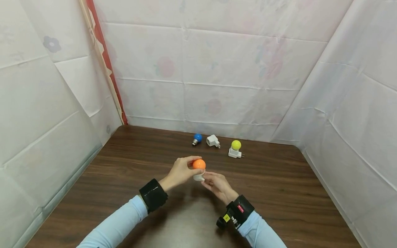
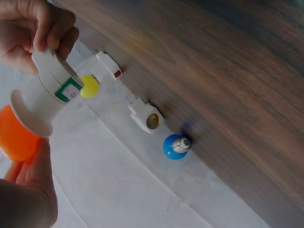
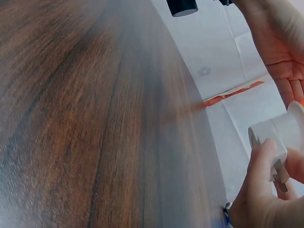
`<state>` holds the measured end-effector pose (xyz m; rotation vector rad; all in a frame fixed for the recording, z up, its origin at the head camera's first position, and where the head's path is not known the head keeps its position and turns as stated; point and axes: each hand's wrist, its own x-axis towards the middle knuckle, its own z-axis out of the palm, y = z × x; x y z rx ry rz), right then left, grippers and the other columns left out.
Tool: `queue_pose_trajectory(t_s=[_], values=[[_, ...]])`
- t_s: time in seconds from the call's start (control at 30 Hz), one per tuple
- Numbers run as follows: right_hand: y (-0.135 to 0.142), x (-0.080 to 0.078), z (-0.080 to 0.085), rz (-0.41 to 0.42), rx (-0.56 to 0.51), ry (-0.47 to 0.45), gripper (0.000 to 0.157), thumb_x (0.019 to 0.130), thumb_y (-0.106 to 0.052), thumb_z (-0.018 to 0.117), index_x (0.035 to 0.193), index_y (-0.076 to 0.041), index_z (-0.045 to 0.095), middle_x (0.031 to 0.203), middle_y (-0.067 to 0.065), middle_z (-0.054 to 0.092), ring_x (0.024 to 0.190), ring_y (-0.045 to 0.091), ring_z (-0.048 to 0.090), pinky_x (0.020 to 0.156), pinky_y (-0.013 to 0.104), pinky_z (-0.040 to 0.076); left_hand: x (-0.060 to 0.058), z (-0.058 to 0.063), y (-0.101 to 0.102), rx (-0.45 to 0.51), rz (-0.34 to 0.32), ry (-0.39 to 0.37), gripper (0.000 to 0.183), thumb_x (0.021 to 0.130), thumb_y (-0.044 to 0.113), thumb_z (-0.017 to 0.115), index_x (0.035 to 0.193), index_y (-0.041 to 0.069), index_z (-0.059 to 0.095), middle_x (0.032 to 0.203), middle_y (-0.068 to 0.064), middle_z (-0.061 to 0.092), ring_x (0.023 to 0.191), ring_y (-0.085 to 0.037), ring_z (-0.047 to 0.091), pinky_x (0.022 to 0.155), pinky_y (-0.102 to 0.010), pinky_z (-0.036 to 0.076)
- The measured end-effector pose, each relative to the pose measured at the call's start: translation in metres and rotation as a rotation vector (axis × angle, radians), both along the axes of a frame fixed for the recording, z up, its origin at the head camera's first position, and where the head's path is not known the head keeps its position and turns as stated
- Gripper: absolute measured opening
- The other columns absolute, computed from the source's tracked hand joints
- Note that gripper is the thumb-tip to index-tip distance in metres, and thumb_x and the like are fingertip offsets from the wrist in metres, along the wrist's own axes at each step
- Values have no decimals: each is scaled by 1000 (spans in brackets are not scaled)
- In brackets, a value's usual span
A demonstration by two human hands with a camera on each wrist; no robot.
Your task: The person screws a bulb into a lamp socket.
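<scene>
An orange light bulb [image 1: 199,164] sits in the round mouth of a white plug-in lamp socket [image 3: 280,133], raised over the middle of the table. My left hand [image 1: 182,171] grips the bulb between thumb and fingers from the left. From the right, my right hand [image 1: 218,185] pinches the socket's lower body near its plug end. In the left wrist view the socket shows a green-edged label. The bulb's base is hidden inside the socket.
Behind the hands on the dark wooden table [image 1: 279,179] lie a blue bulb [image 1: 197,137] with a metal screw base and another white socket [image 1: 213,141]. Right of them, a yellow bulb [image 1: 236,144] stands in a white plug-in socket [image 1: 234,153]. White sheets [image 1: 198,69] enclose the table.
</scene>
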<state>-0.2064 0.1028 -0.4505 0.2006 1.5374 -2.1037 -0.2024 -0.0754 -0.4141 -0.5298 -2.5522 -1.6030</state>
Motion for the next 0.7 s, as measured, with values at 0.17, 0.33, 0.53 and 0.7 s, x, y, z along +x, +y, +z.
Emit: queue_pose_trajectory(t_s=[0.17,0.33,0.53,0.7], values=[[2,-2,-1,41,3,-1,41,88,-7,58,125,8,49,97,5,63,86,13,60,80,24,52,-6,0,-8,21,-126,-35,46,79,16,72,122,6,58,115,-10,62,97,-18,63,80,-26,53],[3,-2,-1,85,5,18,43,89,-7,57,126,9,46,94,4,65,85,12,61,80,23,52,-9,5,-15,13,-242,-75,45,81,9,68,124,1,55,120,-15,59,104,-23,60,83,-26,52],[3,-3,-4,104,1,10,42,88,-5,57,125,11,46,92,4,65,83,12,61,78,23,52,-13,6,-19,1,-296,-149,43,81,3,66,123,4,57,118,-11,61,104,-21,58,88,-31,50],[1,-3,-5,117,10,16,42,88,-5,56,125,11,45,93,4,65,84,12,61,77,23,52,-16,3,-21,1,-320,-152,41,80,2,66,120,8,59,116,-8,62,102,-18,59,86,-32,50]])
